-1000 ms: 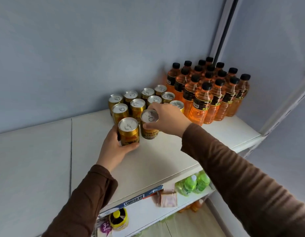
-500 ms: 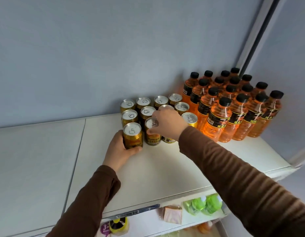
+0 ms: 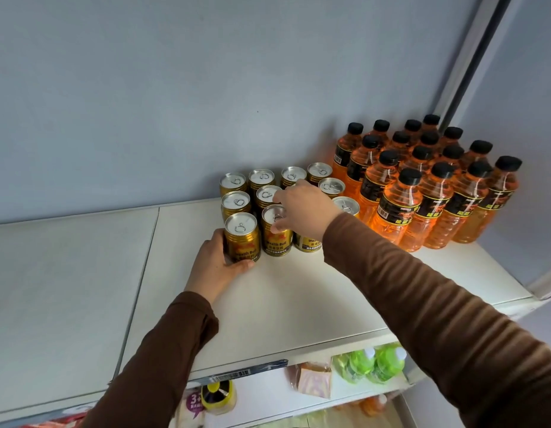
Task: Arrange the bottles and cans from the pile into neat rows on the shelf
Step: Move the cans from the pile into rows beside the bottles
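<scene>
Several gold cans stand in rows on the white shelf (image 3: 298, 304) against the wall. My left hand (image 3: 217, 265) wraps the front-left gold can (image 3: 241, 237) from its left side. My right hand (image 3: 305, 208) reaches over the rows, its fingertips pinching the rim of the second front can (image 3: 275, 239). A third front can (image 3: 308, 242) shows partly under my right wrist. To the right, several orange bottles (image 3: 422, 186) with black caps stand in tight rows in the corner.
The shelf top to the left (image 3: 61, 288) is bare, split by a seam. A lower shelf shows green bottles (image 3: 373, 362), a pink packet (image 3: 314, 379) and a yellow jar (image 3: 218, 396). A grey post (image 3: 471, 60) runs up the right corner.
The two front cans have slid back against the rows with my hands on them. My view has shifted, so the shelf sits lower and further left in frame.
</scene>
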